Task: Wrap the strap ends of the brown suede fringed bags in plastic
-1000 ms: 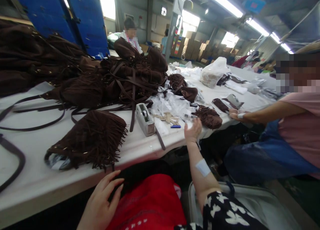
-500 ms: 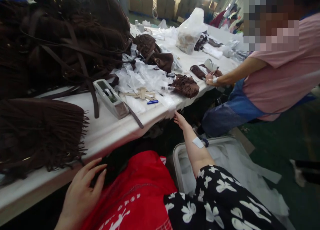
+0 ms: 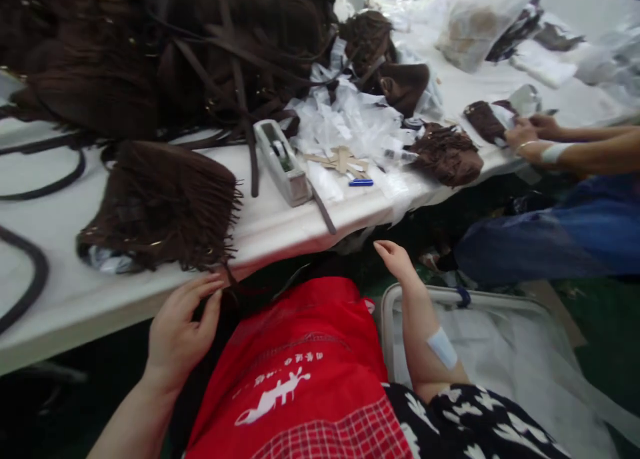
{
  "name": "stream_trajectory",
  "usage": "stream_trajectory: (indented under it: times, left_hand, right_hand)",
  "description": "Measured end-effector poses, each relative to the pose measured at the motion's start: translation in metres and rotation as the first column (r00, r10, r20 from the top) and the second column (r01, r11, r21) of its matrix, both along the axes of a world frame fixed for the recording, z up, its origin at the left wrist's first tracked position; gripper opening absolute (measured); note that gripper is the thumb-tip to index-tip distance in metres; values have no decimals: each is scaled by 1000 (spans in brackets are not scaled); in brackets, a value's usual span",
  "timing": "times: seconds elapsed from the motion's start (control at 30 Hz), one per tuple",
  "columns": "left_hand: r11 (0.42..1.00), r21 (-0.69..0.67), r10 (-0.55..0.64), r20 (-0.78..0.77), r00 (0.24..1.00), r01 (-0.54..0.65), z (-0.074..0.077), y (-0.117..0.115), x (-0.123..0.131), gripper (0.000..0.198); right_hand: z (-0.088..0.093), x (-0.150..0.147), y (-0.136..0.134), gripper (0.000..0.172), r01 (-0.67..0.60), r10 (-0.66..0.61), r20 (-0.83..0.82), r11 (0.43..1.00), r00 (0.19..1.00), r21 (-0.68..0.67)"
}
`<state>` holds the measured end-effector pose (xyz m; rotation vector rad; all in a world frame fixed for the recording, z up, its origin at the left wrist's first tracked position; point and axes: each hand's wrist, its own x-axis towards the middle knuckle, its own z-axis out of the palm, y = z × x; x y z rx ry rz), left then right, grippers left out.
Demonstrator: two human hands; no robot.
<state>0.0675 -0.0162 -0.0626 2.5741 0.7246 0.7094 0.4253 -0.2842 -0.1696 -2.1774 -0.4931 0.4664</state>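
Note:
My left hand [image 3: 180, 329] hovers at the near edge of the white table [image 3: 280, 229], fingers spread, its tips at the hanging fringe of a brown fringed suede bag [image 3: 160, 206]. My right hand [image 3: 395, 259] floats below the table edge, fingers loosely extended and holding nothing, above a red apron [image 3: 300, 372] on my lap. A white patch sits on my right forearm. A grey tape dispenser [image 3: 283, 162] stands on the table between the two hands.
A heap of brown fringed bags and straps [image 3: 165, 52] fills the back left. White paper scraps [image 3: 350, 116], a blue pen [image 3: 361, 182] and a small fringed piece [image 3: 447, 156] lie mid-table. Another person's hands [image 3: 525, 136] work at the right. A lined metal bin [image 3: 500, 352] stands beside my right arm.
My right hand dropped from above the table edge to below it. My left hand rose to the fringe of the near bag. The view tilted down and swung left.

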Motion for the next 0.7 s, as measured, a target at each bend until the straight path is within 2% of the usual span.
stream_trajectory:
  times: [0.07,0.13,0.23,0.3,0.33,0.37,0.4,0.43,0.5,0.53,0.63,0.7]
  left_hand:
    - [997,-45,59,7,998,-59,-3,-3,-20,21]
    - [988,-121,92,-24,995,-95,-15,-7,-38,22]
    - [949,-304,27,-182,983,-83,-52,-19,-52,30]
    - [907,-417,-91,-343,935,-65,-85,-29,-52,40]
    - [885,-462,-164,-433,886,-62,-101,-34,-51,46]
    - [857,-512,-249,-523,815,-66,-117,-39,-49,52]
    - [815,-575,-343,-584,735,-76,-131,-43,-49,55]
    - [771,-631,-421,-607,675,-86,-143,-47,-49,56]
    - [687,-719,-527,-594,608,-106,-160,-51,-54,60]
    - [662,-741,-547,-580,604,-112,-166,-53,-58,63]
    - [626,-767,-558,-565,608,-138,-176,-55,-72,66]
    - [613,-775,-552,-559,618,-153,-180,-56,-77,63]
  right_hand:
    - [2,-5,7,37,-4,4,29,1000,1000,-1]
    - [4,-12,19,38,-43,43,31,999,999,-2]
    - [4,-40,51,38,-228,228,20,973,973,-30]
    - [-3,-75,78,37,-415,422,34,901,906,-125]
    - [-9,-96,92,38,-513,531,35,831,846,-213]
    - [-16,-119,105,40,-599,639,25,734,769,-319]
    - [-25,-142,116,43,-670,737,-22,602,676,-435]
    - [-34,-164,125,45,-720,810,-106,444,577,-533]
    - [-52,-202,136,43,-763,856,-267,204,444,-614]
    - [-61,-215,138,41,-771,854,-336,113,398,-626]
    - [-80,-235,139,34,-774,831,-467,-73,302,-629]
    - [-88,-234,141,34,-777,822,-510,-142,253,-614]
